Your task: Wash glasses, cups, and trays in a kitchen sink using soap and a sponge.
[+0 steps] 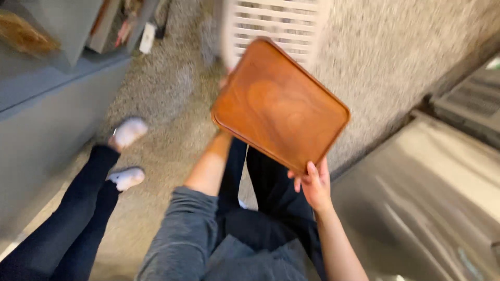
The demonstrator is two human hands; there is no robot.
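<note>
A brown wooden tray [278, 104] with rounded corners is held tilted above the floor, in front of my legs. My right hand [312, 184] grips its near corner, fingers over the rim. My left hand is hidden behind the tray's left edge; only my left forearm [211, 164] and grey sleeve show reaching up to it. The picture is blurred by motion.
A white slatted basket [271, 23] stands on the speckled floor [172, 104] beyond the tray. Another person's legs in black trousers and white socks [127, 132] stand at the left. A grey cabinet [47, 114] is at the left, a steel counter [427, 187] at the right.
</note>
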